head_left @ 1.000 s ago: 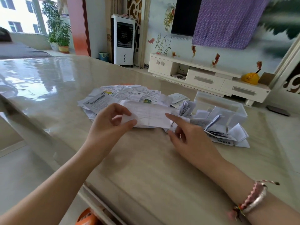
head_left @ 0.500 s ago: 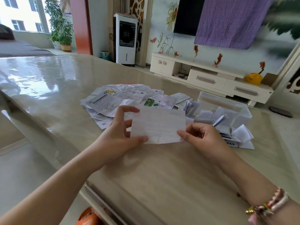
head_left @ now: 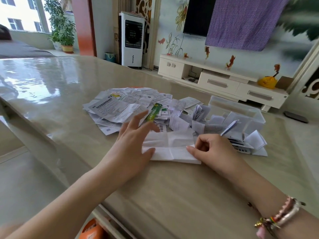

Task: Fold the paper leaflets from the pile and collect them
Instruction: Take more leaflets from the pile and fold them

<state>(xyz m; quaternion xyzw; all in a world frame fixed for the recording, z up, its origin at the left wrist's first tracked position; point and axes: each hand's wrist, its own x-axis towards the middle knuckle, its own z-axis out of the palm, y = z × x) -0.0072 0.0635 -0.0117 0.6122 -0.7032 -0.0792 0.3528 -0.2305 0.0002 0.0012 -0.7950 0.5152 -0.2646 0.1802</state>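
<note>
A white leaflet lies on the table in front of me, its near edge folded over. My left hand rests on its left end, thumb pressing the folded strip, fingers spread and straight over the paper. My right hand pinches the right end of the fold between thumb and curled fingers. Behind them spreads the pile of unfolded printed leaflets. To the right stands a clear plastic box with several folded leaflets in it and more folded ones heaped at its front.
The glossy beige table runs left to a long edge; a pen lies among the folded papers. Beyond the table are a white TV cabinet, a white air cooler and a potted plant. Something orange sits below the near edge.
The leaflet, held up in the air by both hands before, now lies flat on the table with its near edge folded over. Both hands came down with it.
</note>
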